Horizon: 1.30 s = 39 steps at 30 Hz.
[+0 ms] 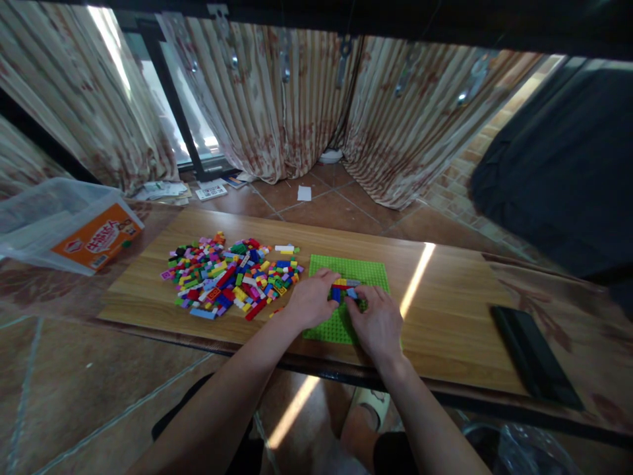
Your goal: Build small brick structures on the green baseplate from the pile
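Observation:
A green baseplate (pixel 366 272) lies on a wooden board (pixel 445 310). Both my hands rest on it. My left hand (pixel 310 300) is curled, its fingertips on a small cluster of red, yellow and blue bricks (pixel 341 286) on the plate. My right hand (pixel 376 324) is also curled, its fingers pinching at the right side of the same cluster, near a light blue brick. A large loose pile of coloured bricks (pixel 230 275) lies on the board to the left of the plate.
A clear plastic box (pixel 59 221) with an orange label stands at the far left. A black flat case (pixel 537 356) lies at the right end. Curtains (pixel 297 99) and a window are behind; papers (pixel 212 191) lie on the tiled floor.

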{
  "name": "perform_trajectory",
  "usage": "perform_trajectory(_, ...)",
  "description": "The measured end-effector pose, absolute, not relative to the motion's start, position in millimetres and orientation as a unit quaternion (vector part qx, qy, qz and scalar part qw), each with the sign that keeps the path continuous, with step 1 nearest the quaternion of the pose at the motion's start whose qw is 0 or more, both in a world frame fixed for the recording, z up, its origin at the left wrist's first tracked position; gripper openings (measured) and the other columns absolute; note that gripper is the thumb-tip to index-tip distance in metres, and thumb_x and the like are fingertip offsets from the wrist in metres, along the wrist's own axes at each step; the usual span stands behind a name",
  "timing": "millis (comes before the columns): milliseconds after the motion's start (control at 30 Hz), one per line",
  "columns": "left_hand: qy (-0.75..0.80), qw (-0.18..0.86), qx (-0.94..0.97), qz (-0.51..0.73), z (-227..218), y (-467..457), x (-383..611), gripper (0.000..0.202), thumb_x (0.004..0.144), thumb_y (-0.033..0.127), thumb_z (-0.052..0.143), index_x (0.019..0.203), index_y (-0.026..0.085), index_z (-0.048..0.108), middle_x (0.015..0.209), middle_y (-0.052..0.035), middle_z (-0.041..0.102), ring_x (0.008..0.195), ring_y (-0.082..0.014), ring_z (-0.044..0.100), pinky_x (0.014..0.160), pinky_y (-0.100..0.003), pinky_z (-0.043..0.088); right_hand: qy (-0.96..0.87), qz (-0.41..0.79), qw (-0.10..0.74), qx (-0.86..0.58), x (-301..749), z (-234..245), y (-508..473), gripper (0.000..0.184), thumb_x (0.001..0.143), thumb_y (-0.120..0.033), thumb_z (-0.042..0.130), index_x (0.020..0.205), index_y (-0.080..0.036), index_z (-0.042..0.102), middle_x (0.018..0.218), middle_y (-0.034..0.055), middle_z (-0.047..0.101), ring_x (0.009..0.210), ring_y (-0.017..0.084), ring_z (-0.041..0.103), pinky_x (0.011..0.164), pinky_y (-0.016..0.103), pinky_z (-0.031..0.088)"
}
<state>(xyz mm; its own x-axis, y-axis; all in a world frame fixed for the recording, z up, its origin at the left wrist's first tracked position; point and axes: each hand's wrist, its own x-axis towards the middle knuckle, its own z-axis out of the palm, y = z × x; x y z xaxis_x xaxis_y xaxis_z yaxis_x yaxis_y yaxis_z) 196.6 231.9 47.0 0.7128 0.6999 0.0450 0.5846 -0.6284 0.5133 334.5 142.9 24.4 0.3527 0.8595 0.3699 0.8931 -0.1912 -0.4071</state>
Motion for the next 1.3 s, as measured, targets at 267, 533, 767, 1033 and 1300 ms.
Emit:
perform_trajectory(267,0.335,0.235,0.903,0.132,45.3,233.6,194.8,0.048,0.079,0.024,0.06,0.126,0.017,0.053,0.128,-0.0075,0.055,0.108,-0.0232,0.06,0.096,-0.037,0.05,-0.574,-0.075,0.263,-0.772,331.7,23.0,140.7,0.02,0.085,-0.04,0.061,0.084,-0.021,0.065,0.083,0.0054,0.065,0.086,0.023,0.054,0.079,0.035,0.038)
perform_trajectory(533,0.337,0.239,0.901,0.131,45.9,233.4,194.0,0.046,0.08,0.026,0.06,0.124,0.018,0.053,0.127,-0.0077,0.055,0.101,-0.0211,0.062,0.092,-0.034,0.051,-0.58,-0.023,0.305,-0.755,339.3,22.7,139.1,0.018,0.084,-0.039,0.06,0.089,-0.022,0.065,0.089,0.0051,0.064,0.089,0.023,0.055,0.081,0.036,0.04)
perform_trajectory(767,0.329,0.25,0.9,0.137,49.8,233.6,193.9,0.04,0.078,0.022,0.061,0.119,0.019,0.057,0.122,-0.0069,0.057,0.101,-0.0204,0.062,0.091,-0.034,0.051,-0.572,-0.003,0.304,-0.762,343.5,21.7,140.7,0.015,0.084,-0.033,0.058,0.089,-0.022,0.066,0.09,0.0054,0.064,0.092,0.023,0.056,0.084,0.037,0.042)
perform_trajectory(1033,0.32,0.269,0.897,0.147,51.5,232.8,191.2,0.04,0.078,0.021,0.062,0.118,0.021,0.06,0.125,-0.0062,0.055,0.101,-0.0196,0.061,0.092,-0.034,0.05,-0.531,0.047,0.343,-0.773,347.3,28.4,139.9,0.02,0.081,-0.038,0.06,0.088,-0.021,0.067,0.09,0.0052,0.065,0.082,0.021,0.058,0.076,0.035,0.046)
perform_trajectory(1300,0.31,0.29,0.89,0.166,47.6,248.0,184.8,0.045,0.074,0.006,0.053,0.117,0.017,0.062,0.127,-0.0085,0.057,0.111,-0.0204,0.058,0.099,-0.034,0.048,-0.423,0.122,0.431,-0.788,359.3,32.5,140.4,0.03,0.08,-0.042,0.058,0.09,-0.017,0.07,0.085,0.0074,0.069,0.067,0.018,0.059,0.066,0.031,0.046)
